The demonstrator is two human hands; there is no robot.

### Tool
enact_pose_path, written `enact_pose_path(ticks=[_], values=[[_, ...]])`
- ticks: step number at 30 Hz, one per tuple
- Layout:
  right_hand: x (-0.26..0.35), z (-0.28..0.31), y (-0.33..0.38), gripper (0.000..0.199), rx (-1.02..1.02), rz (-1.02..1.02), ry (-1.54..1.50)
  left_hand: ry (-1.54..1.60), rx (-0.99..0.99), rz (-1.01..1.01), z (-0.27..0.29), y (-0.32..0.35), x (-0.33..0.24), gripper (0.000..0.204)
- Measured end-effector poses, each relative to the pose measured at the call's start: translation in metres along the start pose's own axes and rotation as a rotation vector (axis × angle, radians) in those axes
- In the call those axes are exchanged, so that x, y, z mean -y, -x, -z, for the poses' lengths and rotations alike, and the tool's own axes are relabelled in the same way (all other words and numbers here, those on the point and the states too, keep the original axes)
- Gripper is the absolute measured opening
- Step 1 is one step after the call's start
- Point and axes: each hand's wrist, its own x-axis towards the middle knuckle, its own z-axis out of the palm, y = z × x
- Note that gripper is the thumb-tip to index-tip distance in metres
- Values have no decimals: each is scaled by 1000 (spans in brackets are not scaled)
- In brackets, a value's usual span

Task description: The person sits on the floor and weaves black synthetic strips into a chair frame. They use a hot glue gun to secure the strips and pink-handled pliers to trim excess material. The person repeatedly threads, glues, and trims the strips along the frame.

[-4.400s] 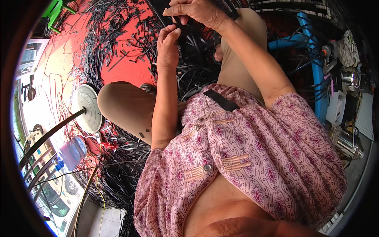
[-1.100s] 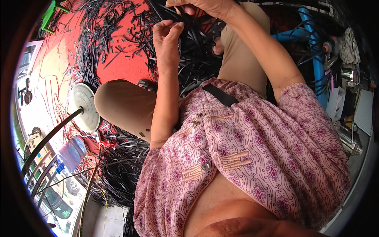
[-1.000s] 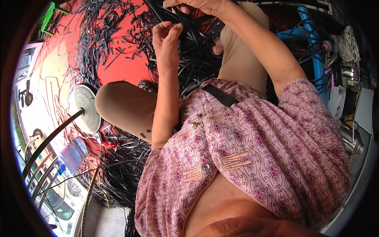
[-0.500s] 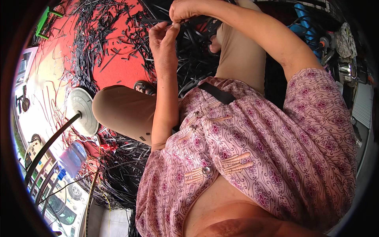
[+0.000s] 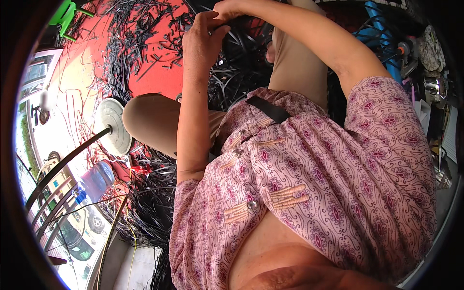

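Both hands have crept closer together over the last few seconds, the right hand (image 5: 232,8) sliding in from further right to sit just beside the left hand (image 5: 202,38) near the top edge of the view; the left grip is clenched, fingertips and thumb pinching the end of a black strip (image 5: 231,23); the right grip is closed over the same black strip from above, fingers curled down onto it, so the strip runs between the two hands; how far it reaches beyond them cannot be told, since it merges with the dark tangle behind.

Below the hands lies a heap of black strips (image 5: 241,67), looped and crossing, resting between the person's knees; the left knee (image 5: 150,121) in tan trousers juts out toward the left, the right leg (image 5: 295,67) runs up alongside the right forearm; a pink patterned shirt (image 5: 309,183) fills the lower middle of the view, with a black strap (image 5: 268,108) across it.

Further out, more cut black pieces (image 5: 140,38) lie scattered across the red floor (image 5: 159,77) toward its far left corner; a round pale stand base (image 5: 112,125) sits on the floor just left of the left knee, a dark curved pole rising from it; a clear plastic bottle (image 5: 94,180) lies near the floor's lower left edge; a blue frame (image 5: 382,34) stands at the far right.
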Motion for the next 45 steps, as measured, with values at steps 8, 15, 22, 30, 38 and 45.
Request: enact_pose_path(ticks=[8, 15, 22, 30, 38, 45], values=[[111, 42, 114, 36, -1341, 100, -577, 166, 314, 79, 18, -26, 34, 44], [134, -58, 176, 27, -991, -190, -687, 283, 609, 82, 23, -51, 46, 44], [122, -85, 147, 47, -860, -263, -426, 339, 635, 140, 25, -55, 45, 45], [149, -50, 185, 28, -698, -172, -1015, 440, 491, 102, 20, -37, 52, 41], [136, -10, 192, 20, -487, -157, -1440, 297, 252, -113, 12, -5, 35, 60], [133, 16, 195, 27, -442, -129, -1358, 252, -30, 16, -17, 3, 29, 56]])
